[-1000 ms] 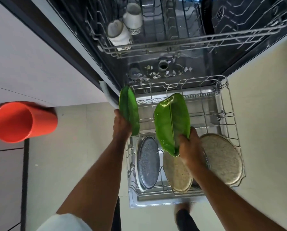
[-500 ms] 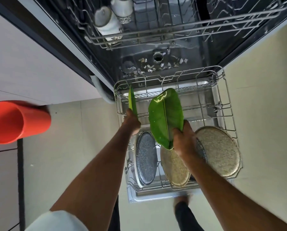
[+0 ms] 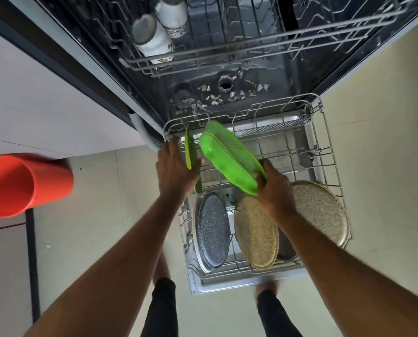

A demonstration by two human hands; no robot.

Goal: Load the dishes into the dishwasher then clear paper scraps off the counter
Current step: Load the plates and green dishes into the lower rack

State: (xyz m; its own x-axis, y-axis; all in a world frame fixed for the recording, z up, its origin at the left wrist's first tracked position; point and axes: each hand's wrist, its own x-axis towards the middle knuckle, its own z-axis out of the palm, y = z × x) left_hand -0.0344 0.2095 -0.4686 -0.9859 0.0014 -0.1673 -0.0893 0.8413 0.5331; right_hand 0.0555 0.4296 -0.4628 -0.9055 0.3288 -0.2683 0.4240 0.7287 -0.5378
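Still loading dishes: my left hand (image 3: 176, 166) and right hand (image 3: 273, 190) each grip a green leaf plate (image 3: 227, 159), which next need slotting upright into the lower rack (image 3: 324, 152) beyond the round plates.

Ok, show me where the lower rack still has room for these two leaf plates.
The far half of the lower rack is bare wire, behind the speckled plates and up to the far rim. The near half is crowded: the grey speckled plate, the beige plate and the large beige plate stand close together.
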